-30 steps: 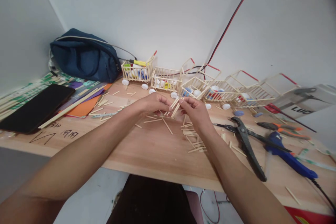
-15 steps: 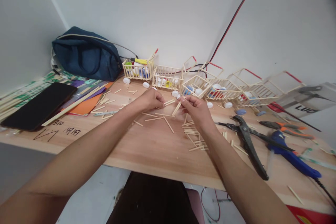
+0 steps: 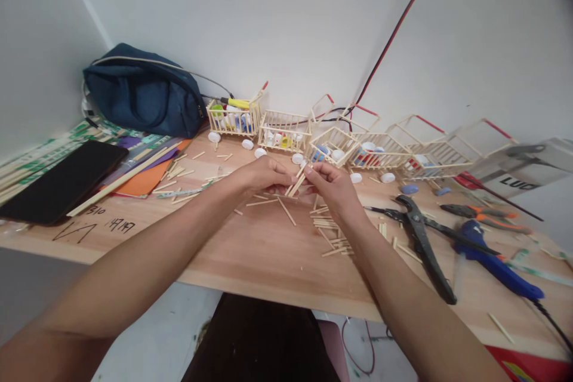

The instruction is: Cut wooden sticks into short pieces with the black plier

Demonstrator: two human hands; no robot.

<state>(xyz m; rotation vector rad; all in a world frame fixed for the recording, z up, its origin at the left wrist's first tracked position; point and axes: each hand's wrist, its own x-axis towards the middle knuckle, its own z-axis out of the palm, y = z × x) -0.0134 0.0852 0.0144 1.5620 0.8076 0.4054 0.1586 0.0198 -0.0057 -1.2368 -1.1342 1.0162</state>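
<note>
My right hand (image 3: 330, 184) pinches a few short wooden sticks (image 3: 294, 185) above the table, their ends slanting down to the left. Close against them is my left hand (image 3: 268, 174), fingers closed at the sticks' left side; its fingertips partly hide what it grips. Below both hands, loose sticks (image 3: 286, 211) lie scattered on the wood. A denser pile of cut sticks (image 3: 331, 230) rests beside my right wrist. Just behind the hands stands a row of small stick-built carts with white or blue wheels, among them a cart (image 3: 285, 131) holding small coloured pieces.
Slip-joint pliers (image 3: 421, 245), a blue glue gun (image 3: 496, 268) and orange-handled pliers (image 3: 483, 215) lie on the right. To the left are a black phone (image 3: 62, 182), coloured paper (image 3: 145, 179) and a blue bag (image 3: 143, 92). A cable (image 3: 394, 36) runs down the wall.
My left hand has moved right, bringing its sticks up to those in my right hand. The hands are now nearly touching. My right hand has barely moved.
</note>
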